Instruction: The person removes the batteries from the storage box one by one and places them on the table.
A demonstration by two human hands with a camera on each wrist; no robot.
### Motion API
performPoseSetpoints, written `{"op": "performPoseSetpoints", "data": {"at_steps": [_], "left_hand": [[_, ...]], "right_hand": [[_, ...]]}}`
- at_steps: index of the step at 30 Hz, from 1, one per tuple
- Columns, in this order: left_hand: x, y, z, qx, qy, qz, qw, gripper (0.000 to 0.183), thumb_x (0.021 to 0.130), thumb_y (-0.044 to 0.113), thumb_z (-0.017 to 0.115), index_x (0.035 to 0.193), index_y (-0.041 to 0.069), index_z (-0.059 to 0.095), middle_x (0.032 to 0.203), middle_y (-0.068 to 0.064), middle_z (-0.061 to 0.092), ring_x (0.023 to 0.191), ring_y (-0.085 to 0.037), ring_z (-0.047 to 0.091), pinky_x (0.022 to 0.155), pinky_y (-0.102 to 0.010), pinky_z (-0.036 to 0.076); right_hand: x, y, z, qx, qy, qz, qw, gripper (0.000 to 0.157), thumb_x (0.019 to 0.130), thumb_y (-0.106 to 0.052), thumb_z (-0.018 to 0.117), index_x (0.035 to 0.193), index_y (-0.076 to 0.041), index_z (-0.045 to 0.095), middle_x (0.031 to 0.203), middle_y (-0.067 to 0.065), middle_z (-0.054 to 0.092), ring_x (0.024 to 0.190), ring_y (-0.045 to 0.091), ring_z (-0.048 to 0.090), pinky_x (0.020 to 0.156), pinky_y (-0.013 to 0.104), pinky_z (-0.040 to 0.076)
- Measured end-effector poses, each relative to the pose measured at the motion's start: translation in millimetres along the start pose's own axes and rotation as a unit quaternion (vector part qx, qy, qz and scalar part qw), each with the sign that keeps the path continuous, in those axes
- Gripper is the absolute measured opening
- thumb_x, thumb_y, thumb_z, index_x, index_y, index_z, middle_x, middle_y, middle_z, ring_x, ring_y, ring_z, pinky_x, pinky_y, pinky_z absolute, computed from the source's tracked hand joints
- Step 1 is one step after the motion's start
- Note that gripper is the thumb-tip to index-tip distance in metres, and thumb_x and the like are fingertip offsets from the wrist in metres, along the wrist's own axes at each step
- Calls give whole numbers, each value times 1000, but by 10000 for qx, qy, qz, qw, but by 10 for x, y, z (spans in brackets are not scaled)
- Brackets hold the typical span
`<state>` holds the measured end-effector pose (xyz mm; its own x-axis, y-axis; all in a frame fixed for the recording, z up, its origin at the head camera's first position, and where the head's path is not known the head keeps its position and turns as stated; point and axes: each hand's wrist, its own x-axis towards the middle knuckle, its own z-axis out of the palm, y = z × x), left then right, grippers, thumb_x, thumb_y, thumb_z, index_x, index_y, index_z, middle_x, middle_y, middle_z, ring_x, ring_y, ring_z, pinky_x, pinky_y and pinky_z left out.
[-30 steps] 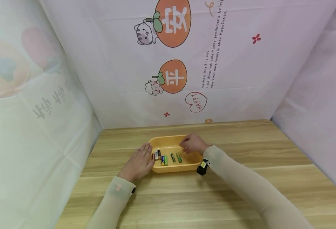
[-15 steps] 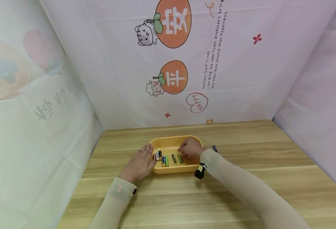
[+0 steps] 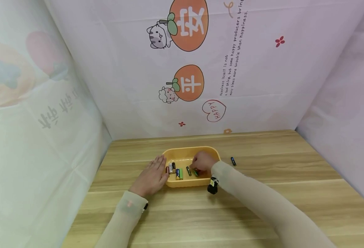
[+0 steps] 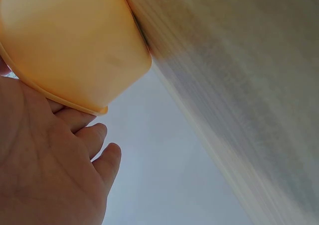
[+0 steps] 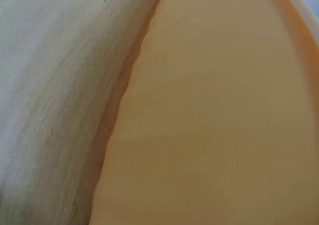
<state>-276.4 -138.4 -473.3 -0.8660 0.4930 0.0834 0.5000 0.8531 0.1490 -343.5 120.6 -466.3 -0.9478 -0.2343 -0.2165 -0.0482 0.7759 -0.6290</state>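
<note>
A yellow plastic bin (image 3: 188,183) stands on the wooden table with several batteries in it. My left hand (image 3: 151,175) rests along its left rim with straight fingers; the left wrist view shows the palm (image 4: 45,160) and fingers under the bin's edge (image 4: 75,104). Inside the bin's right half, my right hand (image 3: 204,161) reaches down with curled fingers and pinches a green battery (image 3: 195,173), partly covered by the fingers. A dark green battery (image 3: 188,171) lies just left of it. The right wrist view holds only the bin's outer wall (image 5: 209,110) and the table.
At the bin's left end lie a blue battery (image 3: 177,174), a light green battery (image 3: 181,174), a white battery (image 3: 170,168), a black battery (image 3: 174,167) and a dark red battery (image 3: 167,171). A dark battery (image 3: 233,161) lies on the table right of the bin. White printed cloth (image 3: 256,86) hangs behind.
My right hand has moved lower in the bin, down onto the green battery. The dark battery on the table, earlier hidden by the right arm, is in full view. My left hand stays at the rim.
</note>
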Motion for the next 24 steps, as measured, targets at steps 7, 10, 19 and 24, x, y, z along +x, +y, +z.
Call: {"op": "performPoseSetpoints", "data": {"at_steps": [7,10,19,24], "left_hand": [[0,-1,10,-33,109,36,9999,64,106,38,32,154,1,15,161,-12,10,147,-28,9,117,-41,11],[-4,7,8,-9,162,35,9999,63,106,38,32,154,1,16,160,-13,12,147,-28,10,117,-42,13],[-3,30,-9,7,59,24,10000,64,106,41,27,154,1,14,161,-13,10,147,-29,10,117,-42,13],[-3,26,4,14,82,0,10000,64,106,40,28,155,1,15,161,-13,10,147,-28,9,117,-42,12]], "right_hand": [[-2,-40,10,-146,-172,-97,9997,18,82,-13,78,70,-7,67,67,6,64,55,16,53,52,29,45],[-8,-46,3,-265,-165,-117,9994,18,81,-13,78,69,-7,67,65,5,63,54,15,53,50,28,45],[-32,-39,-21,-491,-116,-85,9987,26,81,-15,79,60,-4,67,51,2,56,45,12,44,45,26,38],[-11,-13,-32,-478,-89,-231,9986,20,82,-13,76,64,-6,70,55,1,56,48,14,47,46,26,39]]}}
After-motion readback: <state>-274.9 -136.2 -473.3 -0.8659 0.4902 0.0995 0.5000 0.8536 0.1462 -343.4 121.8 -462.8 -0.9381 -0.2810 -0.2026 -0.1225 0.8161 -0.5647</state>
